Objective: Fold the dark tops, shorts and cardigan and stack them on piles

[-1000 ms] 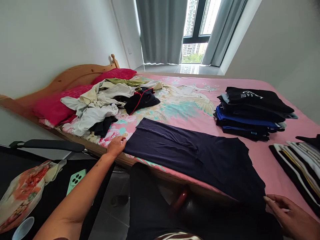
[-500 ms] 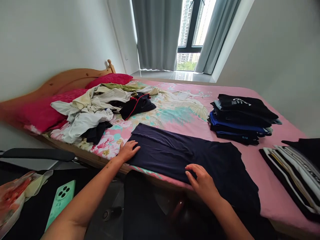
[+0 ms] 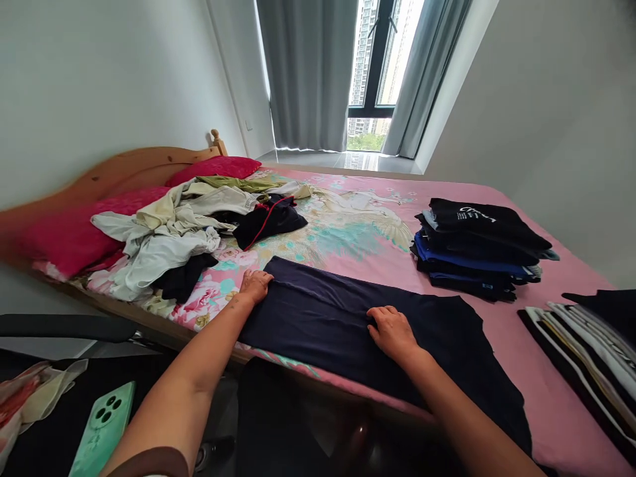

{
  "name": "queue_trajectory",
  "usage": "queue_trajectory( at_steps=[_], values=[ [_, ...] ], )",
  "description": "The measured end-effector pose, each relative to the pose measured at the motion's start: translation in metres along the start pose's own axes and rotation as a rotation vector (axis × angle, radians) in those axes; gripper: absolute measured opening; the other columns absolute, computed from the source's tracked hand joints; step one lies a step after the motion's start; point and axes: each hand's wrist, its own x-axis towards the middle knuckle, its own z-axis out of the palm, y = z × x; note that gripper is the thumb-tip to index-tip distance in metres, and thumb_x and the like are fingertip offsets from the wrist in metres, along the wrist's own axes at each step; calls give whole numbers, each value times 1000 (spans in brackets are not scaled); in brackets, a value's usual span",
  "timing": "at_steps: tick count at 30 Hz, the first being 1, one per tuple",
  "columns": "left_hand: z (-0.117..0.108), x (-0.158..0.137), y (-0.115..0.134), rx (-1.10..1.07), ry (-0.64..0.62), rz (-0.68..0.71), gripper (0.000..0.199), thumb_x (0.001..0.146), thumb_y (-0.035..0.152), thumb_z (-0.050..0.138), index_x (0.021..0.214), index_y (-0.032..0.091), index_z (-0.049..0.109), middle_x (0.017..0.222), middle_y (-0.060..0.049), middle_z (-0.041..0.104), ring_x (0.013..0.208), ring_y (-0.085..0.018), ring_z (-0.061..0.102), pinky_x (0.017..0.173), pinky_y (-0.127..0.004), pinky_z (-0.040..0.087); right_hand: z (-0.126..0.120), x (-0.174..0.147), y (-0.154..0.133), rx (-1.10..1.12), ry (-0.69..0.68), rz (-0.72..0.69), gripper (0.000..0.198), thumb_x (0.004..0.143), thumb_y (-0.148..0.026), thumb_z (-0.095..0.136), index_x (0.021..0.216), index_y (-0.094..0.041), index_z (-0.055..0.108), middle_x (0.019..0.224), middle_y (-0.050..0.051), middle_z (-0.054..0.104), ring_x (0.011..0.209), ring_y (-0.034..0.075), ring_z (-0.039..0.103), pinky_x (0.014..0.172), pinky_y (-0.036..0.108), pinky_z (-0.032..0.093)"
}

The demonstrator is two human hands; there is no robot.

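A dark navy garment point(image 3: 318, 318) lies spread in a long, folded strip along the near edge of the bed, with small creases across its surface. At its left end, my left hand point(image 3: 256, 286) rests near the upper corner, its fingers laid on the cloth. My right hand point(image 3: 392, 331) touches the middle of the garment, fingers slightly bent and the thumb apart from them. The garment's right part widens and hangs toward the bed's front edge, partly hidden by my right forearm.
A loose heap of clothes point(image 3: 179, 232) lies at the left by red pillows point(image 3: 64, 232). Two stacks of folded clothes, a dark one point(image 3: 477, 252) and a mixed one point(image 3: 586, 358), sit at the right. A green phone point(image 3: 102, 424) lies at lower left beside a chair armrest point(image 3: 64, 327).
My left hand has moved up along the garment's left end toward its upper corner. My right hand has shifted slightly up on the cloth. The view has tilted a little.
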Motion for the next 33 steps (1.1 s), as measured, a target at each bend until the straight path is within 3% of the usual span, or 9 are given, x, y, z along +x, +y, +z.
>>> queue_trajectory(
  at_steps=[4,11,16,22,28,30,33],
  values=[
    [-2,6,-3,28,15,1,32,76,11,45,92,25,69,98,-8,70,100,-25,58,99,-47,28,9,16,3,-120,-16,54,19,80,-19,54,96,-20,62,100,7,63,96,23,53,78,33,35],
    [-21,-1,-9,7,69,93,30,75,17,47,95,21,69,98,-12,67,102,-26,56,102,-48,25,-4,19,21,-61,139,147,20,82,-17,45,96,-19,60,91,6,65,88,20,55,74,30,33],
    [-26,-24,-17,-43,20,148,17,69,25,56,74,26,73,86,-4,70,95,-24,59,103,-46,27,-11,13,33,63,-43,92,17,79,-23,50,87,-22,65,92,3,65,92,21,56,76,30,36],
    [-20,-21,-16,-98,68,43,37,74,11,44,97,21,71,107,-7,69,104,-23,59,96,-41,41,-17,22,25,250,89,76,24,88,-31,43,93,-20,63,96,3,65,94,18,57,83,29,39],
    [0,11,25,-159,-38,125,51,73,1,40,112,23,66,126,1,61,125,-12,46,109,-26,30,-11,44,9,342,44,130,28,89,-23,37,103,-22,61,107,3,64,100,17,58,86,29,42],
    [7,19,32,-156,-77,102,50,78,5,40,119,23,62,134,0,54,131,-13,40,112,-30,25,-2,50,20,330,31,174,31,89,-22,35,107,-22,60,111,3,63,103,18,57,88,30,43],
    [17,21,29,-139,-125,4,46,88,27,39,132,20,49,144,-7,41,136,-23,31,112,-49,20,14,51,60,196,2,225,34,89,-22,35,115,-20,57,121,5,59,114,19,52,99,35,37]
  ],
)
